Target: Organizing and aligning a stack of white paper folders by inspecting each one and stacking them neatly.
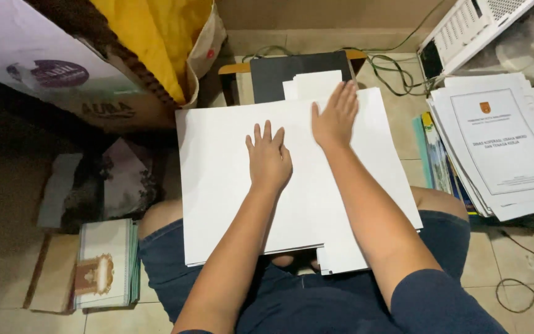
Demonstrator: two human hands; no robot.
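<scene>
Large white sheets: blank, flat, overlapped, lying across the lap beneath both palms, extending well beyond the fingertips on every side. Smaller white sheets: stacked just beyond the right fingertips, partly covered by the large sheets.

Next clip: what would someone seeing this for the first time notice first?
Two bare hands pressed flat on large white sheets lying across the person's lap: the left hand mid-sheet, the right hand near the far edge. To the right, a stack of printed documents sits on the floor; a yellow-lined bag stands top left.
</scene>
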